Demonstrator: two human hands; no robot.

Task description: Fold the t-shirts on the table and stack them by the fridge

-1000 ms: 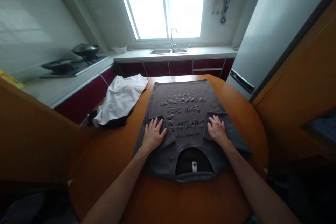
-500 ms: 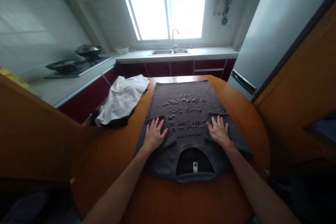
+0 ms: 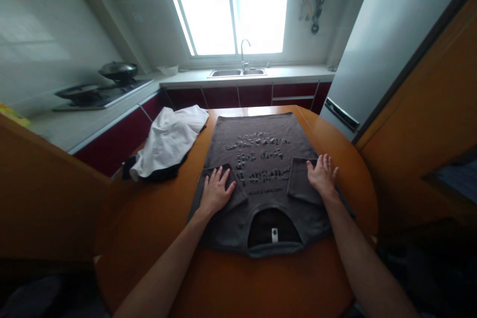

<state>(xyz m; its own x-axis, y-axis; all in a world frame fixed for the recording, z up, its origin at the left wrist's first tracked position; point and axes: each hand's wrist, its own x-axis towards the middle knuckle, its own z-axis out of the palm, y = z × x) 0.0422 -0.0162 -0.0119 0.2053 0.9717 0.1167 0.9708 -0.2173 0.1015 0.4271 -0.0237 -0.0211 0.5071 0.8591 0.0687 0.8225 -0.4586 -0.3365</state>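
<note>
A dark grey T-shirt (image 3: 266, 159) with raised lettering lies spread on the round wooden table (image 3: 149, 238), its neckline towards me and both sleeves turned inward over the front. My left hand (image 3: 216, 191) rests on the left sleeve, fingers spread and holding nothing. At the outer edge of the right sleeve is my right hand (image 3: 322, 175), its fingers a little apart, over the shirt's side. Nothing is held in it.
A white garment (image 3: 169, 136) lies over a black one (image 3: 160, 174) at the table's back left. Beyond stand a counter with a sink (image 3: 236, 73), a stove with pans (image 3: 118, 70) and, at right, a fridge (image 3: 367, 44).
My right hand has moved outward to the right, from the middle of the right sleeve to its outer edge. My left hand stays on the left sleeve. The view has shifted slightly.
</note>
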